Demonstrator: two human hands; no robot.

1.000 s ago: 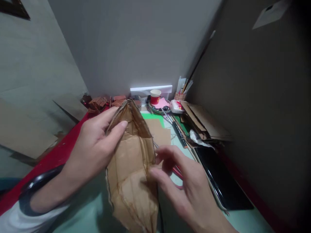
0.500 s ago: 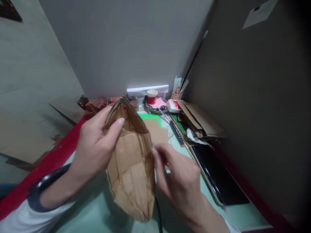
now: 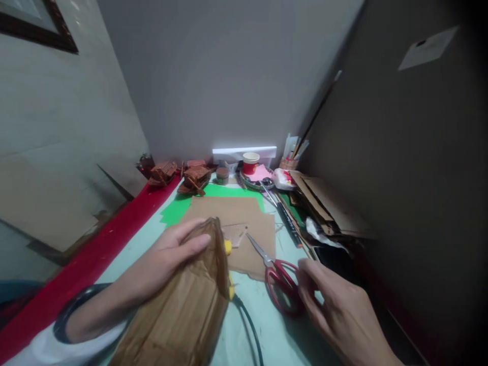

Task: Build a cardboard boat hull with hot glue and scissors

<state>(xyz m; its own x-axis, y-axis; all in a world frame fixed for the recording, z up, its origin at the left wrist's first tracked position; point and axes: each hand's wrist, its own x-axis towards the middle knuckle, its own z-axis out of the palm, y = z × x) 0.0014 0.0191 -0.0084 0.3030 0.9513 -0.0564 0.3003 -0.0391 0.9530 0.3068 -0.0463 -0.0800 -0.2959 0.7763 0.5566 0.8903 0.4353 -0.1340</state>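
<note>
Clasps cardboard shell (image 3: 175, 310) with half-curled left hand (image 3: 171, 256), lower left; pinches scissors (image 3: 270, 262) by the handles in nearly closed right hand (image 3: 339, 305), lower right, slanting them toward upper left.

the bottom edge crops the cardboard shell (image 3: 171, 315).
</note>
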